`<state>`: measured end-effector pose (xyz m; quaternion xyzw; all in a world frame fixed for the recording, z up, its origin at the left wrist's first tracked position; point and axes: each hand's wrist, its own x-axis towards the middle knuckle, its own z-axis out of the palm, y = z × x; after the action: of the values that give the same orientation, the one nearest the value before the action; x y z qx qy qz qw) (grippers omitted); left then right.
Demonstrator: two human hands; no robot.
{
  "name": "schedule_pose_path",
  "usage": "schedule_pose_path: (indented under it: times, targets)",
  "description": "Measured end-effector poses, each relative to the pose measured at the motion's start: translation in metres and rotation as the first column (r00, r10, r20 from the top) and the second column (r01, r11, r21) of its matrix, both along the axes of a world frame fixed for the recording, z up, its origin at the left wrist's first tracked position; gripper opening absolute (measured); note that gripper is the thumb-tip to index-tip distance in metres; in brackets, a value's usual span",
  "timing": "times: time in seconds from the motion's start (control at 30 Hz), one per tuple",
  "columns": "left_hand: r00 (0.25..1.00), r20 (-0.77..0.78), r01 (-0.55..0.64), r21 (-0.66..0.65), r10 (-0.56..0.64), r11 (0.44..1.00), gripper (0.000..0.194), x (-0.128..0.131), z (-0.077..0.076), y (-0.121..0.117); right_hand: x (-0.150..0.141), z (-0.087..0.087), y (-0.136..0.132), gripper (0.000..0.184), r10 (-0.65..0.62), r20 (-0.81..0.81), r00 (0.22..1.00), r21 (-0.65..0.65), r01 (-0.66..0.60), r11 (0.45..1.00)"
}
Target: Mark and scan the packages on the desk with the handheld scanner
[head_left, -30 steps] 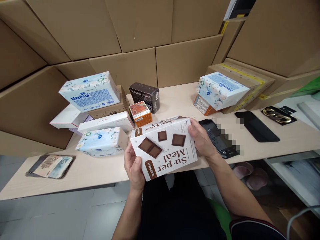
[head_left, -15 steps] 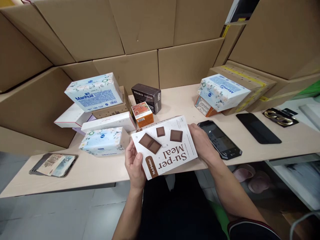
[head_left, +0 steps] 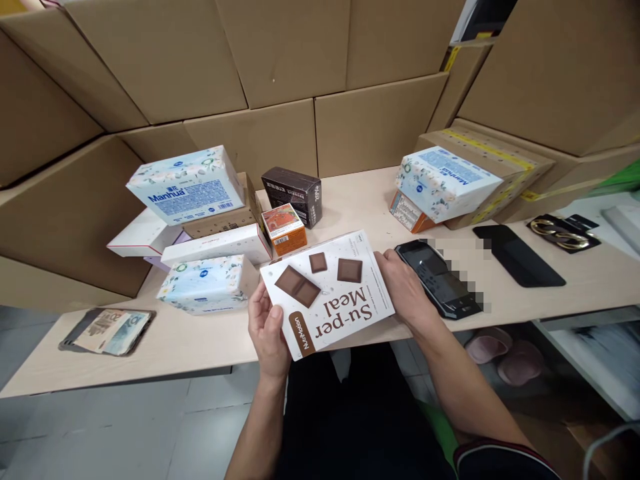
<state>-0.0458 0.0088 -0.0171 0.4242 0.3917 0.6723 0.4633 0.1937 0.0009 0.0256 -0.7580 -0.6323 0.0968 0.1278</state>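
Between my two hands is a white meal box (head_left: 333,293) printed with brown chocolate squares and the words "Su-per Meal", upside down to me. My left hand (head_left: 270,333) grips its left edge, thumb on the printed face. On the opposite edge, my right hand (head_left: 406,287) is closed around the side, its fingertips hidden behind the box. The box is tilted over the front part of the table. Just beyond it stand a small orange box (head_left: 284,230) and a dark box (head_left: 295,193). A black phone (head_left: 437,280) lies right beside my right hand.
At left are tissue packs (head_left: 185,187) (head_left: 207,283) around white cartons (head_left: 217,247). Banknotes (head_left: 117,330) lie near the front left. Another tissue pack (head_left: 447,183) rests on an orange box at right, near a black flat slab (head_left: 520,255) and scissors (head_left: 563,233). Cardboard boxes (head_left: 380,127) wall the back.
Almost nothing differs. The meal box and both hands have shifted very slightly to the left, and the grip is the same.
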Motion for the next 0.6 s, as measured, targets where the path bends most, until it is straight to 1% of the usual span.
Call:
schedule_pose_path:
  times: [0.17,0.4,0.6]
  targets:
    - [1.000,-0.004,0.005,-0.006,-0.005,1.000,0.057,-0.0004,-0.0004,0.0005,-0.0012,0.0006,-0.0014,0.024,-0.018,0.011,1.000,-0.022,0.018,1.000]
    - [1.000,-0.015,-0.001,-0.030,0.000,1.000,0.056,-0.0006,0.0001,0.0011,-0.0026,0.0047,-0.0023,0.027,-0.082,0.014,0.997,-0.046,0.082,0.996]
    - [1.000,-0.012,0.001,-0.032,-0.002,0.999,0.055,-0.0011,-0.0005,0.0005,-0.0019,0.0047,-0.0028,0.027,-0.039,0.001,0.999,-0.021,0.039,0.999]
